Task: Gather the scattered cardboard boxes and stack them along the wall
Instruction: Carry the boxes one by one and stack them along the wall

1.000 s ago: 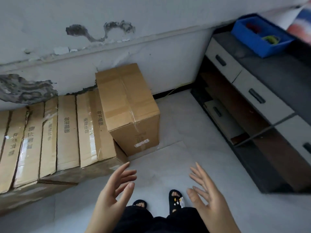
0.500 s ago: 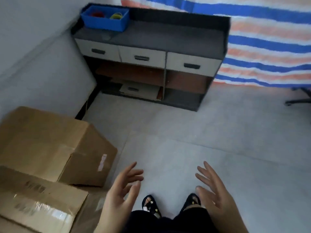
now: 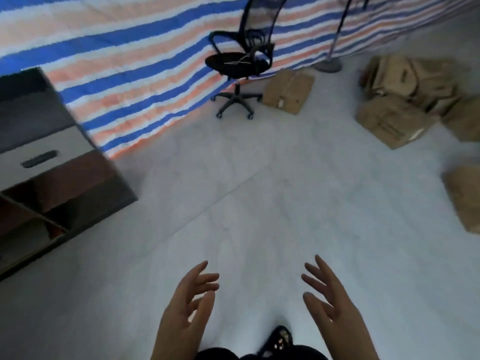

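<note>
Since the earlier frame your view has swung right: the stacked boxes are gone from sight, and the cabinet now sits cut off at the left edge. Your left hand and right hand hover apart over the floor, fingers spread, holding nothing. Brown cardboard boxes lie scattered at far right, blurred, one cropped by the frame, another just beside the office chair.

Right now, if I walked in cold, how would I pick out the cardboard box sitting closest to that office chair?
Find the striped tarp along the far side, then the black office chair in front of it. The box lies flat on the floor just right of the chair's wheeled base. It sits alone, whereas the other boxes are heaped farther right.
</note>
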A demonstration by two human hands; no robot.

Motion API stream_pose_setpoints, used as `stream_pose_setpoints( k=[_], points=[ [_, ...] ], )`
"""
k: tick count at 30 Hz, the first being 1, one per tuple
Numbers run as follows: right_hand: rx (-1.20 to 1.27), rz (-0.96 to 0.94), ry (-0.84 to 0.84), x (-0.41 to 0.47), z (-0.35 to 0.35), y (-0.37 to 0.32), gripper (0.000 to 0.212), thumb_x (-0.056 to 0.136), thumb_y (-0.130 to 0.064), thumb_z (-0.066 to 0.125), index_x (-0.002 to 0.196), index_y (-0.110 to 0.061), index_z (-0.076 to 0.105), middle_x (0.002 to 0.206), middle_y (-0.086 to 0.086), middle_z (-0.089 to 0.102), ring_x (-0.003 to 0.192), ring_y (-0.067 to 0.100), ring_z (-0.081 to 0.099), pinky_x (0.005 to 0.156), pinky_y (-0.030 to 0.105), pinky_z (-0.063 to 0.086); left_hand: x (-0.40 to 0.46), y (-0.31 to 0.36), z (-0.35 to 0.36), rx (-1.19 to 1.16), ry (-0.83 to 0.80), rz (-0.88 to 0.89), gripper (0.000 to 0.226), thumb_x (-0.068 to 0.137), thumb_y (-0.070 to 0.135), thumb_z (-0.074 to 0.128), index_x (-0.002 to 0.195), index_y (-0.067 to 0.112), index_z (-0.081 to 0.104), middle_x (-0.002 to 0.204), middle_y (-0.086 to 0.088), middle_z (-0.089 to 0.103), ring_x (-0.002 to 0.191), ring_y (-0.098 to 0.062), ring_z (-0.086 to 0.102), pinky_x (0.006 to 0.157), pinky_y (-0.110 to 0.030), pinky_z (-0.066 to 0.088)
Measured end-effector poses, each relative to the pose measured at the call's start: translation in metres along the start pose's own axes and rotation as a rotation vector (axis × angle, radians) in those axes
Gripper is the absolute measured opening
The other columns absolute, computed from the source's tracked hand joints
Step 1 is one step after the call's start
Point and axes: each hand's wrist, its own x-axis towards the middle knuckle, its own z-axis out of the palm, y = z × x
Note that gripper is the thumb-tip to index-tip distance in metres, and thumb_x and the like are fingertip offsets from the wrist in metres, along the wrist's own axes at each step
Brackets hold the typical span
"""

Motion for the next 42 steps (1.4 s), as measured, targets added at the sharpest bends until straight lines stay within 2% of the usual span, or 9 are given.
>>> stream_pose_setpoints(
  k=[2, 9, 13, 17, 24, 32, 36, 38, 42],
  points=[
    [0.007, 0.016, 0.109, 0.000, -0.042, 0.009, 0.051, 0.082, -0.034, 0.063, 0.118, -0.062, 0.041, 0.119, -0.036, 0.055, 0.110, -0.008, 0.057, 0.079, 0.007, 0.047, 0.014, 0.008, 0.046, 0.004, -0.107, 0.025, 0.040, 0.065, 0.048, 0.054, 0.103, 0.061, 0.058, 0.100, 0.012, 0.070, 0.091, -0.011, 0.068, 0.080, -0.033, 0.055],
    [0.039, 0.071, 0.443, -0.007, -0.136, 0.037, 0.056, 0.073, -0.028, 0.059, 0.116, -0.061, 0.043, 0.114, -0.035, 0.058, 0.104, -0.010, 0.059, 0.077, 0.004, 0.046, 0.056, 0.031, 0.171, 0.048, -0.451, 0.096, 0.039, 0.064, 0.048, 0.052, 0.100, 0.063, 0.057, 0.096, 0.016, 0.070, 0.090, -0.010, 0.068, 0.077, -0.028, 0.055],
    [0.061, 0.131, 0.549, 0.008, -0.169, 0.052, 0.062, 0.084, -0.011, 0.064, 0.113, -0.061, 0.044, 0.111, -0.034, 0.060, 0.102, -0.008, 0.061, 0.076, 0.004, 0.046, 0.085, 0.038, 0.226, 0.063, -0.592, 0.112, 0.039, 0.064, 0.048, 0.052, 0.100, 0.063, 0.057, 0.096, 0.018, 0.070, 0.091, -0.008, 0.068, 0.075, -0.021, 0.055],
    [0.063, 0.167, 0.626, 0.046, -0.201, 0.063, 0.054, 0.076, -0.026, 0.061, 0.114, -0.061, 0.043, 0.112, -0.035, 0.059, 0.101, -0.009, 0.061, 0.076, 0.005, 0.047, 0.125, 0.043, 0.282, 0.070, -0.663, 0.130, 0.038, 0.065, 0.049, 0.052, 0.100, 0.064, 0.057, 0.095, 0.019, 0.069, 0.090, -0.008, 0.068, 0.076, -0.022, 0.055],
    [0.056, 0.170, 0.753, 0.157, -0.273, 0.069, 0.067, 0.086, -0.003, 0.061, 0.117, -0.059, 0.042, 0.115, -0.034, 0.058, 0.102, -0.007, 0.061, 0.076, 0.003, 0.045, 0.238, 0.074, 0.396, 0.078, -0.795, 0.169, 0.037, 0.068, 0.052, 0.050, 0.104, 0.062, 0.054, 0.100, 0.021, 0.067, 0.094, -0.005, 0.066, 0.079, -0.019, 0.052],
    [0.120, 0.245, 0.951, 0.233, -0.350, 0.071, 0.064, 0.086, -0.004, 0.060, 0.114, -0.060, 0.045, 0.113, -0.033, 0.060, 0.099, -0.006, 0.063, 0.075, 0.004, 0.046, 0.317, 0.103, 0.531, 0.096, -1.001, 0.183, 0.037, 0.069, 0.050, 0.053, 0.104, 0.060, 0.056, 0.101, 0.016, 0.068, 0.094, -0.009, 0.066, 0.080, -0.019, 0.053],
    [0.157, 0.294, 1.087, 0.248, -0.401, 0.085, 0.050, 0.078, -0.024, 0.058, 0.113, -0.058, 0.047, 0.110, -0.033, 0.061, 0.096, -0.006, 0.064, 0.073, 0.003, 0.046, 0.331, 0.108, 0.607, 0.124, -1.092, 0.170, 0.036, 0.068, 0.051, 0.054, 0.102, 0.062, 0.057, 0.099, 0.017, 0.069, 0.093, -0.009, 0.067, 0.082, -0.024, 0.053],
    [0.157, 0.308, 1.128, 0.257, -0.436, 0.096, 0.050, 0.075, -0.026, 0.056, 0.113, -0.057, 0.047, 0.109, -0.033, 0.061, 0.095, -0.006, 0.064, 0.072, 0.003, 0.045, 0.333, 0.111, 0.654, 0.129, -1.116, 0.172, 0.036, 0.068, 0.051, 0.054, 0.102, 0.062, 0.056, 0.099, 0.017, 0.069, 0.093, -0.008, 0.067, 0.081, -0.024, 0.054],
    [0.163, 0.305, 1.154, 0.268, -0.535, 0.120, 0.056, 0.088, -0.005, 0.060, 0.123, -0.047, 0.053, 0.109, -0.034, 0.061, 0.096, -0.006, 0.064, 0.072, 0.002, 0.045, 0.322, 0.128, 0.761, 0.115, -1.147, 0.165, 0.037, 0.068, 0.053, 0.053, 0.104, 0.061, 0.056, 0.102, 0.017, 0.068, 0.096, -0.007, 0.066, 0.082, -0.023, 0.053]
  ],
)
